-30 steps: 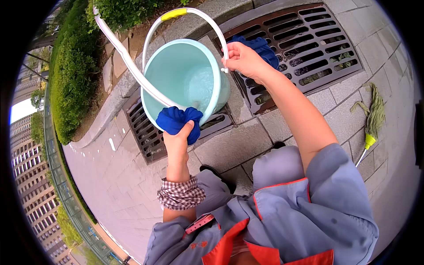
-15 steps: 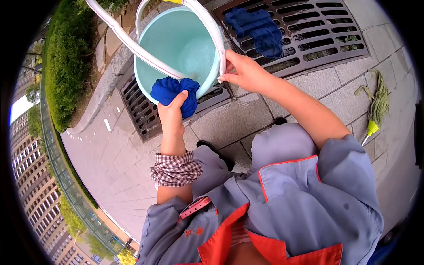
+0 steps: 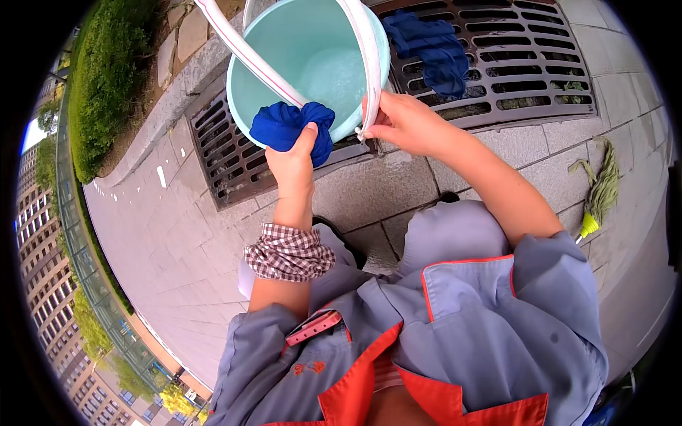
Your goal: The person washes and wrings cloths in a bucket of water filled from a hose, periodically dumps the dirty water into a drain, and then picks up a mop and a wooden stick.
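Observation:
My left hand (image 3: 293, 156) is closed around a bunched blue cloth (image 3: 290, 129), held at the near rim of a pale green bucket (image 3: 238, 85). A white hose with thin red lines (image 3: 249, 55) slants across the bucket's mouth, its lower part disappearing behind the cloth. Another length of white hose curves down along the right rim, and my right hand (image 3: 408, 126) has its fingers curled round it near its lower end. The fingertips are partly hidden behind the hose. Some clear liquid shows at the bottom of the bucket.
A second blue cloth (image 3: 430, 53) lies on the metal drain grate (image 3: 511, 64) to the right. A green mop head with a yellow socket (image 3: 602, 188) rests on the paving (image 3: 398, 177). At the left are a stone kerb (image 3: 167, 103) and a hedge (image 3: 114, 78).
The view has shifted, so the bucket sits higher and further right. Both hands keep their holds; the cloth bundle looks slightly turned, and the right fingers sit a little more round the hose.

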Motion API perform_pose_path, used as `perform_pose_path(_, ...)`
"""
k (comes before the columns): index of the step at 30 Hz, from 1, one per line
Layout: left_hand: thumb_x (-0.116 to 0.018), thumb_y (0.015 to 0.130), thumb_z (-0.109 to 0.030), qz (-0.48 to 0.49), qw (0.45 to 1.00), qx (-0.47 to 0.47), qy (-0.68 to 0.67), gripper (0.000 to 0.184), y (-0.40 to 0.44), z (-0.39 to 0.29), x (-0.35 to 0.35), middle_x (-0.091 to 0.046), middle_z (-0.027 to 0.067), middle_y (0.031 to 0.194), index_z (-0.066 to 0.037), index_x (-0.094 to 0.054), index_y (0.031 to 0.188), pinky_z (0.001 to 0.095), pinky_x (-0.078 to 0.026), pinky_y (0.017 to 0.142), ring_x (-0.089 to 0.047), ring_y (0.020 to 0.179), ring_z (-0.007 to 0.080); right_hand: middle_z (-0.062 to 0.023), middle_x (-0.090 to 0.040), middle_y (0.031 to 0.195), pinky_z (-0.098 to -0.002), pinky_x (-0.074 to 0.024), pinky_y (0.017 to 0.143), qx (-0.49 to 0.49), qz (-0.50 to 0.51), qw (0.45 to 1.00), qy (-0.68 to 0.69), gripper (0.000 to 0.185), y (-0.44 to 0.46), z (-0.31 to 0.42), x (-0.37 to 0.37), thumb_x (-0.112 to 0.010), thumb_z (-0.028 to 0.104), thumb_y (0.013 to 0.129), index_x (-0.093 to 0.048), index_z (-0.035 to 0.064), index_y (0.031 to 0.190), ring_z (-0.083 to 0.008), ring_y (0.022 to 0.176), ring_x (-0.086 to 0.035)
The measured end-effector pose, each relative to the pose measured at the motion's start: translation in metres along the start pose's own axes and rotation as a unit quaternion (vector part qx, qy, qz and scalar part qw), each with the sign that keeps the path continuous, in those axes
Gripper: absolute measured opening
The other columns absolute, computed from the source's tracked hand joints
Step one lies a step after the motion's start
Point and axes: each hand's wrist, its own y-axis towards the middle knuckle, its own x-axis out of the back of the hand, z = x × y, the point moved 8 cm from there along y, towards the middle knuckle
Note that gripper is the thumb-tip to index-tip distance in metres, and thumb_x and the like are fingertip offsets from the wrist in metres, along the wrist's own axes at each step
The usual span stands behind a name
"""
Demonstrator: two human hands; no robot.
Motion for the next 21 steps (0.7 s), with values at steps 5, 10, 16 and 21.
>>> perform_pose_path(5, -0.07, 0.075, -0.001, -0.001, 1.0, 0.002, 0.0, 0.034, 0.0, 0.003, 0.002, -0.062, 0.0046, 0.099, 0.002, -0.058, 0.107, 0.0272, -0.047, 0.08, -0.059, 0.087, 0.0141, -0.013, -0.062, 0.094, -0.0336, -0.0514, 0.074, 0.004, 0.005, 0.999, -0.033, 0.027, 0.002, -0.003, -0.002, -0.066, 0.004, 0.082, -0.051, 0.0018, 0.104, -0.0232, 0.083, -0.065)
perform_pose_path(10, -0.07, 0.075, -0.004, 0.002, 1.0, 0.01, -0.015, 0.032, 0.004, 0.001, 0.0, -0.062, 0.0043, 0.098, 0.002, -0.059, 0.105, 0.0273, -0.047, 0.079, -0.058, 0.087, 0.0136, -0.0098, -0.059, 0.104, -0.0391, -0.0449, 0.082, 0.064, -0.114, 0.963, -0.234, 0.03, 0.001, 0.01, 0.01, -0.07, 0.017, 0.077, -0.053, 0.0036, 0.098, -0.0275, 0.099, -0.057)
perform_pose_path(16, -0.067, 0.077, -0.002, 0.027, 0.999, 0.029, 0.012, 0.031, 0.012, 0.007, 0.001, -0.061, 0.004, 0.099, -0.001, -0.057, 0.106, 0.0275, -0.047, 0.079, -0.059, 0.088, 0.0143, -0.0006, -0.059, 0.109, -0.0425, -0.0336, 0.1, 0.178, -0.142, 0.887, -0.402, 0.043, 0.0, 0.032, 0.01, -0.072, 0.027, 0.071, -0.06, 0.0129, 0.11, -0.0227, 0.116, -0.049)
perform_pose_path(21, -0.069, 0.075, -0.004, 0.024, 0.999, 0.039, -0.007, 0.031, 0.014, 0.007, 0.001, -0.061, 0.0036, 0.095, -0.001, -0.058, 0.104, 0.0273, -0.047, 0.077, -0.058, 0.085, 0.0138, 0.0005, -0.059, 0.109, -0.0417, -0.0336, 0.101, 0.146, -0.114, 0.869, -0.459, 0.041, 0.01, 0.032, 0.003, -0.071, 0.028, 0.071, -0.061, 0.0126, 0.108, -0.0223, 0.115, -0.048)
